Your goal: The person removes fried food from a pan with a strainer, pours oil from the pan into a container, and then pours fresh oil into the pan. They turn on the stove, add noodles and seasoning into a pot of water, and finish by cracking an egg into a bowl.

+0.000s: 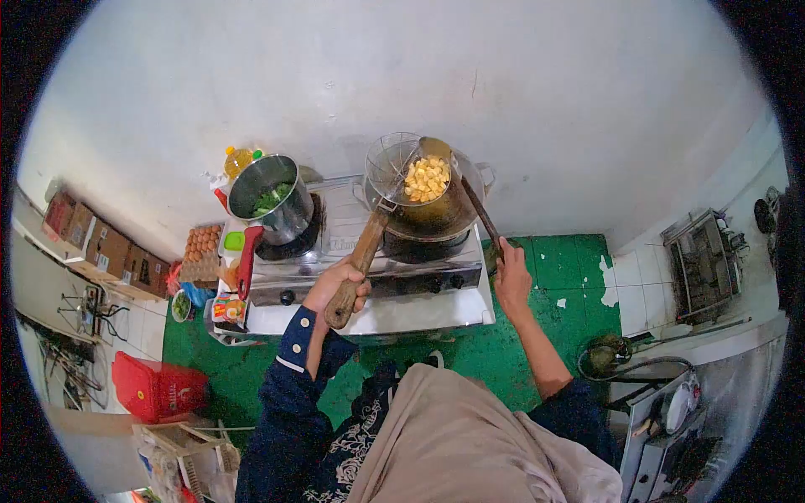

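Observation:
My left hand point(334, 289) is closed around the thick wooden handle of a wire skimmer point(388, 163). Its round wire basket lies over a deep wok point(429, 225) on the right burner. Yellow fried cubes point(427, 178) sit in the right side of the basket. In my right hand point(512, 278) is the long, dark handle of a spatula point(478, 208). The spatula's flat head overlaps the basket's far edge, right beside the cubes. Much of the wok's inside is hidden under the basket.
A steel pot point(292, 214) with leafy greens and a red handle stands on the left burner of the stove point(344, 243). Left of it are a tray of eggs point(201, 243), a green-lidded container point(233, 241) and an oil bottle point(238, 159). The wall rises behind.

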A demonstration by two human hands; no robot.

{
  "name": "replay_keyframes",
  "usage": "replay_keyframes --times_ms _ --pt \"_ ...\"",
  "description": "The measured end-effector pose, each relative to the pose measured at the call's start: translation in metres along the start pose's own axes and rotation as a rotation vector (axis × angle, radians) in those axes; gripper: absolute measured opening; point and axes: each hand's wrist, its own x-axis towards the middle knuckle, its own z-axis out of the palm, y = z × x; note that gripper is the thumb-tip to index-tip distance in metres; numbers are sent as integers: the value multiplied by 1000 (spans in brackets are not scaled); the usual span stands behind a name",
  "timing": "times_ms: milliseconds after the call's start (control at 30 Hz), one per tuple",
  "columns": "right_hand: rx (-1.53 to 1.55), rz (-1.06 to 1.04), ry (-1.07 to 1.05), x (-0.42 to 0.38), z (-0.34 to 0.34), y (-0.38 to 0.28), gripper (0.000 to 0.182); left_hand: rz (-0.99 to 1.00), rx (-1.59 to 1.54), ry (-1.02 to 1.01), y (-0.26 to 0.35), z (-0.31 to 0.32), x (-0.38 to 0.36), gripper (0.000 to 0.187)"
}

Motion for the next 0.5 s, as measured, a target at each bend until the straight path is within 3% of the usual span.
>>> replay_keyframes --times_ms 367,500 --pt "110 -2 84 3 -5 -4 46 22 -41 -136 16 15 -7 46" --pt "157 64 71 -2 -1 -11 42 19 -44 -92 11 13 -6 43"
